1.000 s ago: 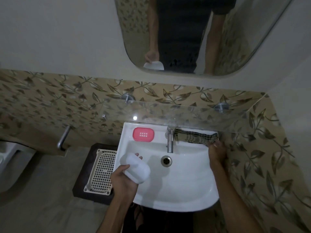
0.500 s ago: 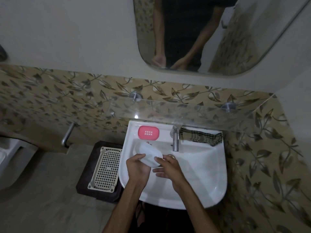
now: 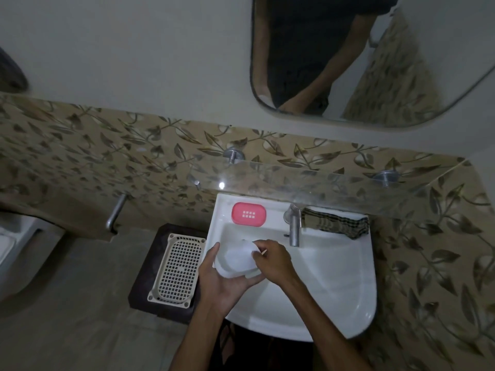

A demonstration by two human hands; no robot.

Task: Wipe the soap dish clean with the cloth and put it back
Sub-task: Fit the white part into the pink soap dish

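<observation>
Fingers of both the left hand (image 3: 222, 283) and right hand (image 3: 274, 262) grip the white soap dish (image 3: 235, 259) at frame centre, above the sink (image 3: 334, 277).

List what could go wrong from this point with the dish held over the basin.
1. The white soap dish is held above the sink by the left hand and right hand; a slip would probably drop it into the bowl.
2. The checked cloth lies behind the tap, so bare-handed rubbing may leave residue.

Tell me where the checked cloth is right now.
In the head view, the checked cloth lies on the sink's back ledge, right of the tap, under the glass shelf.
</observation>
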